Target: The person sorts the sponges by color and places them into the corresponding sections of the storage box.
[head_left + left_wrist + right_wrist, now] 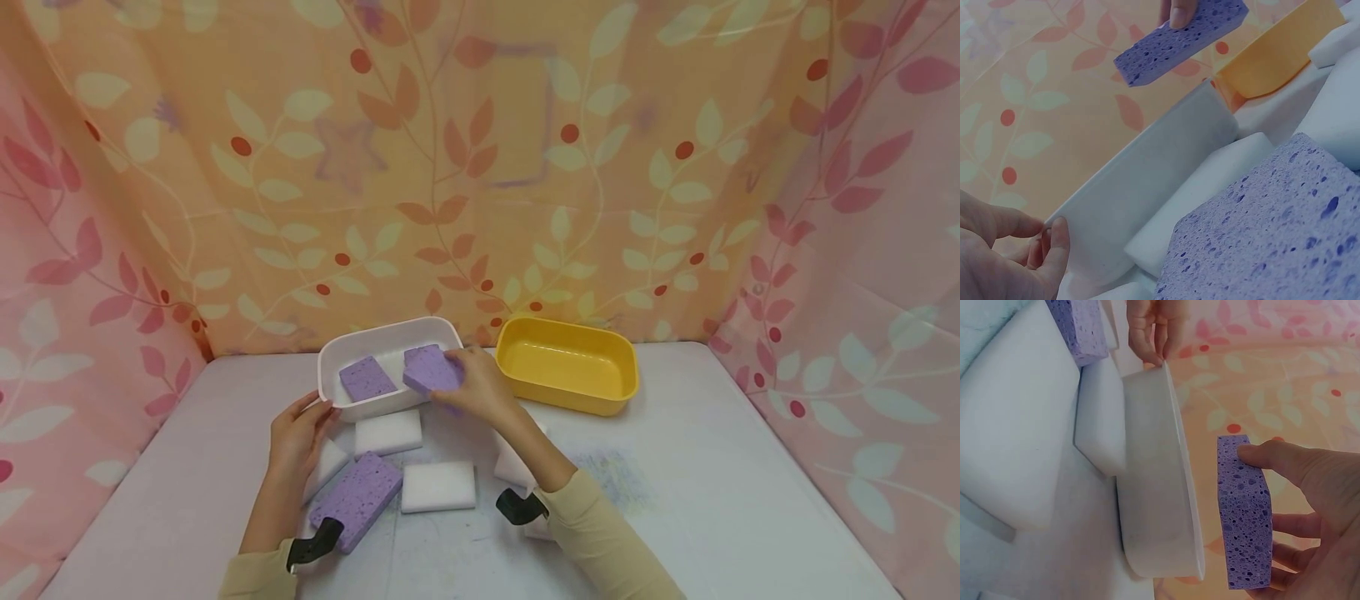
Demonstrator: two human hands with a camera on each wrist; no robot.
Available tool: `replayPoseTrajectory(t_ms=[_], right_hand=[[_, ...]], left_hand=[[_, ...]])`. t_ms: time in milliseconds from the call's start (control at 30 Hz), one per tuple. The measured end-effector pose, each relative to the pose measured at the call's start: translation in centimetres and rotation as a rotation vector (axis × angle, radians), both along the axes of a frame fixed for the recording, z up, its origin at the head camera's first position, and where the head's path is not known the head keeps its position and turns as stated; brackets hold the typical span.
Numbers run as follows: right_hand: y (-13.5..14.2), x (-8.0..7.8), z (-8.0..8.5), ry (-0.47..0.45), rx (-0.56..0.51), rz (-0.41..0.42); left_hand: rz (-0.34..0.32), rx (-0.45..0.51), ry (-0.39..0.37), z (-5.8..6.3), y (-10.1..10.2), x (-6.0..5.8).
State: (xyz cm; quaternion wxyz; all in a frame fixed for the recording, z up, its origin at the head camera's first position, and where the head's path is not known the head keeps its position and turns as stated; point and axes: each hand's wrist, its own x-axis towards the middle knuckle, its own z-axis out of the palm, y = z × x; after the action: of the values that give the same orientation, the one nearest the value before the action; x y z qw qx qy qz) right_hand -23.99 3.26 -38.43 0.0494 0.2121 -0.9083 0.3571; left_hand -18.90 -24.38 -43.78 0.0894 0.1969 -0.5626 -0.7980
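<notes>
My left hand (295,437) pinches the rim of a white plastic tub (386,406) at its near left corner, thumb outside the wall in the left wrist view. Over the tub's right end, my right hand (486,390) grips a purple sponge (1245,515) by its edges, thumb on one side and fingers on the other. That sponge hangs above the rim in both wrist views. Inside the tub lies another purple sponge (366,379), flat on the bottom. A further purple piece (420,353) shows partly behind the held one.
A yellow tub (570,393) stands right of the white one. In front lie a large purple sponge (360,500) and several white sponges, including one against the white tub (388,432) and one nearer (438,487). My right forearm covers others. A patterned curtain (480,167) rises behind.
</notes>
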Motion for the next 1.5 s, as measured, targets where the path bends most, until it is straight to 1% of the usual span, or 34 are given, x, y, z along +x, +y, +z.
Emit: replayPoseTrajectory(t_ms=[100, 133, 200, 333, 367, 467, 733, 933, 1033, 1167, 1367, 1500], right_hand=[[-0.4, -0.4, 0.3, -0.012, 0.009, -0.003], [-0.5, -0.6, 0.4, -0.017, 0.014, -0.004], [-0.7, -0.9, 0.6, -0.031, 0.024, -0.008], [-1.2, -1.6, 0.8, -0.032, 0.045, -0.011], [-1.3, -1.8, 0.9, -0.029, 0.049, -0.011], [-1.7, -2.4, 1.0, -0.021, 0.052, -0.010], [-2.7, -3.7, 1.1, -0.066, 0.076, -0.043], [-3.4, -4.7, 1.3, -0.081, 0.080, -0.063], [-3.7, -5.2, 1.2, -0.080, 0.074, -0.077], [-4.3, -5.9, 0.8, -0.075, 0.082, -0.106], [-5.1, -6.6, 0.4, -0.110, 0.087, -0.148], [-5.5, -7.1, 0.0, -0.104, 0.103, -0.167]], left_hand=[[-0.004, 0.008, 0.025, -0.3, -0.3, 0.1], [0.002, 0.045, 0.047, -0.5, -0.4, 0.1], [0.000, 0.040, 0.055, -0.6, -0.5, 0.1], [0.008, 0.029, 0.029, -0.5, -0.3, 0.1], [0.003, -0.009, 0.008, -0.4, -0.2, 0.0], [0.004, -0.008, -0.004, -0.1, 0.0, 0.0], [0.004, 0.016, -0.022, -0.1, -0.1, -0.1], [0.005, 0.019, -0.009, -0.2, -0.2, 0.0], [0.013, 0.028, -0.012, -0.3, -0.3, -0.2], [0.006, 0.016, -0.013, -0.4, -0.2, -0.2], [0.004, -0.002, -0.001, -0.3, -0.1, -0.2], [0.007, -0.009, 0.002, -0.4, -0.1, -0.3]])
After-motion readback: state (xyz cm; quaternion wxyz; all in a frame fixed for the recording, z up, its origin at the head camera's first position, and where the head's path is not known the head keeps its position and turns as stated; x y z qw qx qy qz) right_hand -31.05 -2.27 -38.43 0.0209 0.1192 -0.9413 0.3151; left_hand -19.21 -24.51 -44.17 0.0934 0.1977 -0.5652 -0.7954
